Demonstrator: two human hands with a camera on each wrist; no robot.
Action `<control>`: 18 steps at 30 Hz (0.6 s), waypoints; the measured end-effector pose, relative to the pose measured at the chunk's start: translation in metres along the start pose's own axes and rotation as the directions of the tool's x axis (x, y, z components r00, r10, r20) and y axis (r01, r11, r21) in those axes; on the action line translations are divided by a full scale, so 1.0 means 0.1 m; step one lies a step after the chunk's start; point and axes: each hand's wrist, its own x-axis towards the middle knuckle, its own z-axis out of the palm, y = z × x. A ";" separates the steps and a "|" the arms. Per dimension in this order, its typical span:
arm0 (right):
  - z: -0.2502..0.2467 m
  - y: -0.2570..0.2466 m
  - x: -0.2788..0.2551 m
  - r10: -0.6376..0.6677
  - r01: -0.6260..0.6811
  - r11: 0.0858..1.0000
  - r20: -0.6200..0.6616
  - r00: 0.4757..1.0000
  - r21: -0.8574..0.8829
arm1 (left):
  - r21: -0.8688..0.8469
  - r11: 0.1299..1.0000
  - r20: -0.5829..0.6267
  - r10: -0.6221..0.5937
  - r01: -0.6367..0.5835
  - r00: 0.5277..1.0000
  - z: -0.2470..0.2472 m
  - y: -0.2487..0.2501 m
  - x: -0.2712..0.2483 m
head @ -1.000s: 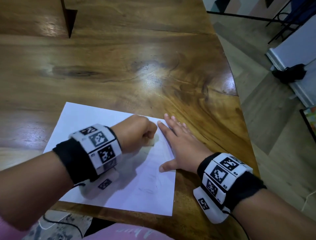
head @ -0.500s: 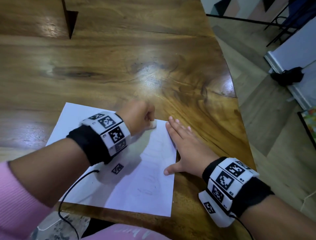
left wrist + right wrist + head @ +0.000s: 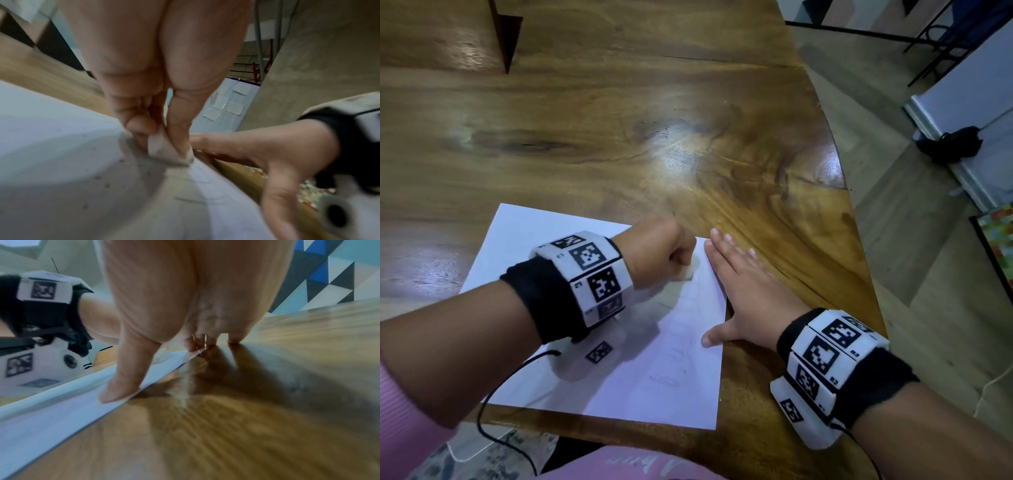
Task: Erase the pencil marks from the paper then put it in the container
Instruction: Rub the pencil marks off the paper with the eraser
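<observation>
A white sheet of paper [image 3: 544, 240] lies on the wooden table [image 3: 654, 120] near its front edge, with faint pencil marks [image 3: 674, 373] toward its right side. My left hand [image 3: 661, 253] is curled into a fist and pinches a small whitish eraser [image 3: 162, 151], pressing it on the paper near the far right corner. Eraser crumbs dot the paper [image 3: 61, 146] in the left wrist view. My right hand [image 3: 743, 294] lies flat with straight fingers along the sheet's right edge, its thumb [image 3: 121, 386] pressing the paper [image 3: 51, 415] down. No container is in view.
The table's curved right edge [image 3: 839, 164] drops to a tiled floor. A dark wedge-shaped gap [image 3: 506, 34] shows at the table's far left. A black object [image 3: 948, 144] lies on the floor beside a white panel. A black cable [image 3: 496, 404] hangs from my left wrist.
My left hand with the eraser moved away from me toward the paper's far right corner, then came slightly back. My right hand stayed flat on the paper's right edge.
</observation>
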 end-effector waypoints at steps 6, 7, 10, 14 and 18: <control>0.00 0.00 0.00 0.001 -0.001 1.000 -0.002 1.000 -0.002 | 0.005 0.999 -0.170 -0.046 0.048 0.984 -0.06 -0.01 0.09; -0.01 0.00 0.00 0.001 -0.001 1.000 0.000 1.000 -0.004 | 0.006 0.999 -0.163 -0.042 0.043 0.986 -0.05 0.00 0.08; -0.01 0.00 0.00 -0.001 0.001 1.000 0.002 1.000 0.001 | 0.036 0.999 0.074 0.005 -0.007 0.997 0.01 0.01 -0.04; 0.00 0.01 -0.01 -0.006 0.006 1.000 -0.001 1.000 0.006 | 0.051 0.999 0.038 -0.007 0.005 0.999 -0.09 0.00 0.05; -0.01 0.00 -0.01 -0.007 0.007 1.000 0.002 1.000 0.000 | -0.009 0.998 -0.108 -0.058 0.057 0.992 -0.07 0.06 0.12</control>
